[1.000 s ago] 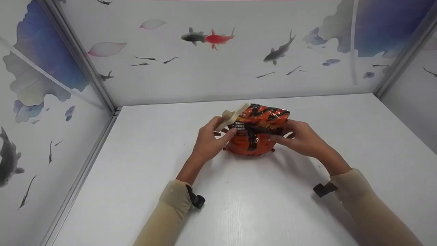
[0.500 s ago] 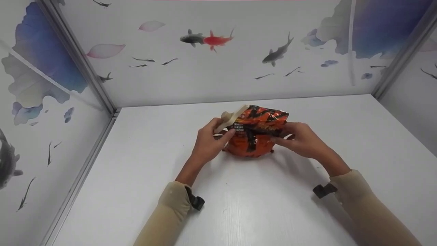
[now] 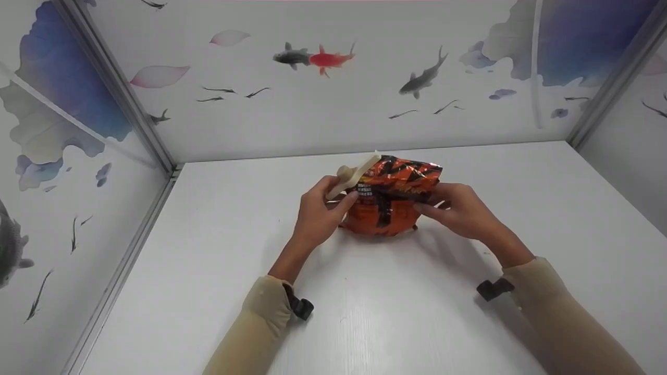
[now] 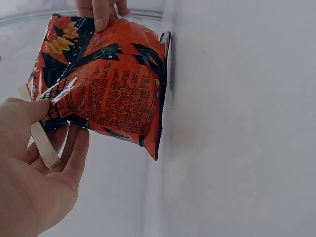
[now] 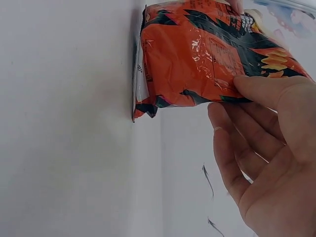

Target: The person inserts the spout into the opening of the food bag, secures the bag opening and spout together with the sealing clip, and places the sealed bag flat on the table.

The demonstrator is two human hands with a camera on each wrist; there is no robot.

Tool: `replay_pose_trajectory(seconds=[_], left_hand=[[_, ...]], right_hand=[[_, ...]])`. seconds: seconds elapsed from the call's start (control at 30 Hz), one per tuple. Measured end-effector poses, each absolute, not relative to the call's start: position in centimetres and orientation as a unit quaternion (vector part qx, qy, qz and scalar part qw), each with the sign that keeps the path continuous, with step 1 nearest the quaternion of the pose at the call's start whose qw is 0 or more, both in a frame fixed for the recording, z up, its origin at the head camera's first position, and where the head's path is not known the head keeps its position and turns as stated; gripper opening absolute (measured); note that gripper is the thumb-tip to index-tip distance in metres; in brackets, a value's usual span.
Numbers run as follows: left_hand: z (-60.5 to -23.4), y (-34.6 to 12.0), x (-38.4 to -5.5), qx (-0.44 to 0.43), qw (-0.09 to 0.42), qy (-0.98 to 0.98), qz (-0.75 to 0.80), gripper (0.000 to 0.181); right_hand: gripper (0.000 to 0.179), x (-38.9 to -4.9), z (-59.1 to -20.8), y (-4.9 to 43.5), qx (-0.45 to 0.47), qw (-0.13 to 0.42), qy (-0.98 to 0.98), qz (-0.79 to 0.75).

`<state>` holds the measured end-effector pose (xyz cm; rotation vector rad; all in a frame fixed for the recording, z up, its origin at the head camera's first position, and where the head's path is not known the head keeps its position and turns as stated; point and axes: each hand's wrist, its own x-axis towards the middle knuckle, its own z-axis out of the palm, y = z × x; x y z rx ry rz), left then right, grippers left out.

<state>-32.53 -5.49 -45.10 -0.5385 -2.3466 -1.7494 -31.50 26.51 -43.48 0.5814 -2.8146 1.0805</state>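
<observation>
An orange and black snack bag (image 3: 385, 208) stands upright on the white table, its top part folded over at a slant. A cream plastic bag clip (image 3: 359, 174) with a round knob lies along the bag's upper left edge. My left hand (image 3: 319, 213) pinches that left side, thumb on the printed front and fingers behind; the clip (image 4: 45, 145) passes between thumb and fingers in the left wrist view. On the other side, my right hand (image 3: 458, 211) pinches the bag, its thumb (image 5: 259, 89) on the front. The bag's far side is hidden in the head view.
The white tabletop (image 3: 365, 312) extends around the bag. A back wall (image 3: 333, 114) printed with fish and a left side wall (image 3: 62, 208) enclose it, with metal posts at the corners. Dark wrist mounts (image 3: 495, 289) sit at the sleeve cuffs.
</observation>
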Motion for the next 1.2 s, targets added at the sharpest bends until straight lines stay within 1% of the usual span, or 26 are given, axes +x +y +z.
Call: replay_pose_trajectory(seconds=[0.27,0.43,0.6,0.83,1.2], left_hand=[[-44.6,-5.2,-32.2,-0.17,0.098,-0.783,-0.591,0.041],[-44.6,-5.1,-32.3,-0.163,0.1,-0.786,-0.588,0.04],[-44.9,-5.2,-32.3,-0.156,0.088,-0.779,-0.601,0.04],[-45.2,-5.3,-32.3,-0.139,0.067,-0.769,-0.621,0.042],[-45.5,-5.3,-32.2,-0.098,0.037,-0.771,-0.628,0.047]], right_hand=[[0.031,-31.6,-43.4,26.6,0.184,0.045,-0.912,0.363],[0.032,-31.6,-43.7,26.6,0.185,0.038,-0.904,0.384],[0.034,-31.4,-44.0,26.5,0.182,0.018,-0.89,0.418],[0.036,-31.3,-44.4,26.0,0.182,0.007,-0.871,0.456],[0.032,-31.5,-45.7,25.5,0.168,-0.008,-0.883,0.439]])
